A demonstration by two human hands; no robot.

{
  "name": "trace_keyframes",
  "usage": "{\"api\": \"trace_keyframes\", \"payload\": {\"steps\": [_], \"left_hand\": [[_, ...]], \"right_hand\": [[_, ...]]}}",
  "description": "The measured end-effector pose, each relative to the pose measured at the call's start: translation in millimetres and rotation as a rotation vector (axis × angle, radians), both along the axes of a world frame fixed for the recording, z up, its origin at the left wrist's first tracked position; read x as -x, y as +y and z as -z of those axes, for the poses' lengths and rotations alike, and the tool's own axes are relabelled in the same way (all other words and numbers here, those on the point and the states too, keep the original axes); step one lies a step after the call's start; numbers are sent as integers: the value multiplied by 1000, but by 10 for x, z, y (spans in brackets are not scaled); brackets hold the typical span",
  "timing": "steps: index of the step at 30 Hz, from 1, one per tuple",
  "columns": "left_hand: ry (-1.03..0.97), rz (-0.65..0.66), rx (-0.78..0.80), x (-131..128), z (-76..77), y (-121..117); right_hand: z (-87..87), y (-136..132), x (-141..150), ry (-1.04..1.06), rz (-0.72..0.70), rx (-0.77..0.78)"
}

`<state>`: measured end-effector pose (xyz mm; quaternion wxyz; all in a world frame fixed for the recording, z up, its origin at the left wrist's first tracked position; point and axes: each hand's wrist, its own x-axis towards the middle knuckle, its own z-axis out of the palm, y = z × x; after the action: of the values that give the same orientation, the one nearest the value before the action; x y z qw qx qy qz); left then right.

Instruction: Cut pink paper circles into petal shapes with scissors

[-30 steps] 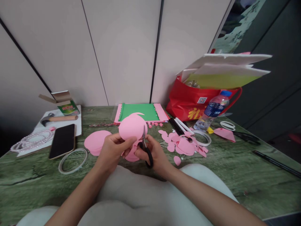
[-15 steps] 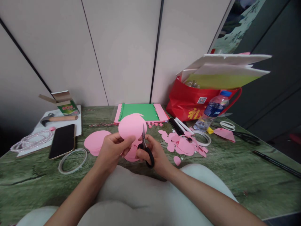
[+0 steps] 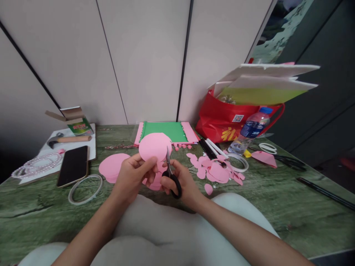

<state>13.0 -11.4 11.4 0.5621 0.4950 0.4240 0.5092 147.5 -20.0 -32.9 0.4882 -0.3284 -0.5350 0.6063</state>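
Observation:
My left hand [image 3: 138, 170] pinches a round pink paper piece [image 3: 154, 146] by its lower edge, thumb in front. In my right hand [image 3: 183, 181] is a pair of scissors [image 3: 174, 183] with black handles, fingers through the loops. The blades point up and lie against the right edge of the paper. Behind and below my hands, more pink paper [image 3: 155, 181] rests on the table, partly hidden. A stack of pink paper circles [image 3: 112, 166] lies just left of my left hand. To the right are pink paper scraps [image 3: 219, 172] in a loose pile.
A green sheet [image 3: 163, 131] on pink sheets lies by the wall. Left are a phone [image 3: 73, 166], a hammer [image 3: 73, 139], a bead string [image 3: 39, 165] and a tape roll [image 3: 85, 189]. Right stand a red bag [image 3: 213, 116] and a water bottle [image 3: 253, 129], near several pens [image 3: 212, 147].
The paper has turned slightly in my left hand, and a thin sliver at its top edge no longer shows. The scissor blades have shifted a little to the left.

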Motion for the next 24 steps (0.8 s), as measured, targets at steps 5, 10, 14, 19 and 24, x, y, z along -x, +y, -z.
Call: {"api": "trace_keyframes", "payload": {"steps": [5, 10, 14, 19, 24], "left_hand": [[47, -44, -18, 16, 27, -5], [120, -66, -15, 25, 34, 6], [155, -56, -25, 21, 29, 5], [160, -45, -35, 22, 30, -7], [153, -48, -31, 12, 18, -9]], "right_hand": [[12, -6, 1, -50, -28, -5], [-52, -10, 15, 39, -8, 48], [-91, -11, 16, 81, 12, 60], [-85, -13, 8, 94, 7, 34], [-75, -11, 12, 88, -6, 24]]}}
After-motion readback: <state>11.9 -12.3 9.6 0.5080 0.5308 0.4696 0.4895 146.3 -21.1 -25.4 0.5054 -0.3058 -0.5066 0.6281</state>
